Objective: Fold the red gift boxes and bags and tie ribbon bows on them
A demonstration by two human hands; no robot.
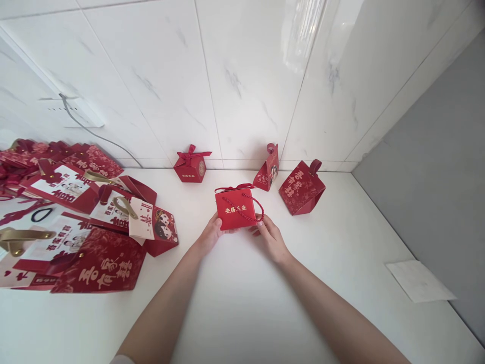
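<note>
A small red gift box [231, 220] with gold lettering, a rope handle and a ribbon bow on top is between my two hands, near the middle of the white tabletop. My left hand [212, 233] grips its lower left corner, thumb on the front face. At the lower right corner my right hand [270, 236] closes on the box, its fingers partly behind and beneath it. The looped red cord hangs over the front, down to the right fingers. Whether the box's base rests on the table is hard to see.
Along the tiled wall stand a bow-topped red box [190, 169], a triangular red box [267, 169] and a larger red box with a strap [302, 187]. Many red gift boxes [109, 260] pile up at left. A grey cable [94, 134] hangs from a socket; white paper [420, 280] lies right.
</note>
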